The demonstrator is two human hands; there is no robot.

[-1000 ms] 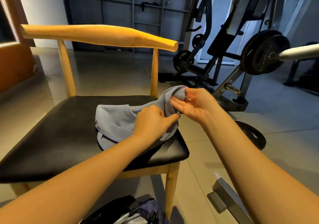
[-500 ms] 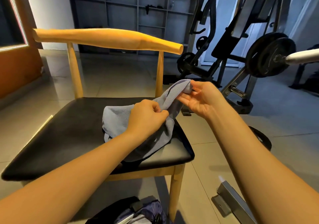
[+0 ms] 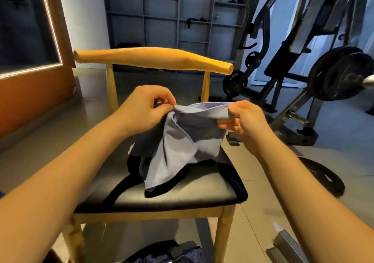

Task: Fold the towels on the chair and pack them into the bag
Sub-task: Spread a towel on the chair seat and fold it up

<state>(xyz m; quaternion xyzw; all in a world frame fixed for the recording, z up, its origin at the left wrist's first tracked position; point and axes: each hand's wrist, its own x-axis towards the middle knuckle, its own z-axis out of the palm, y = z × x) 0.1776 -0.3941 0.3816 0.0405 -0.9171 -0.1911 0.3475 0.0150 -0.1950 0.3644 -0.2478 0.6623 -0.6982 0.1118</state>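
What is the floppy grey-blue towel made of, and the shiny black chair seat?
The grey-blue towel looks like soft matte cloth, maybe microfibre: it droops in folds. The black chair seat looks like smooth leather or vinyl: light glints off it.

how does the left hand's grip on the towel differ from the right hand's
The left hand shows its back, fingers curled over one top corner of the towel; the right hand has its thumb above and fingers below the other corner. The left hand sits slightly higher than the right hand. Both pinch the towel, which hangs over the chair seat.
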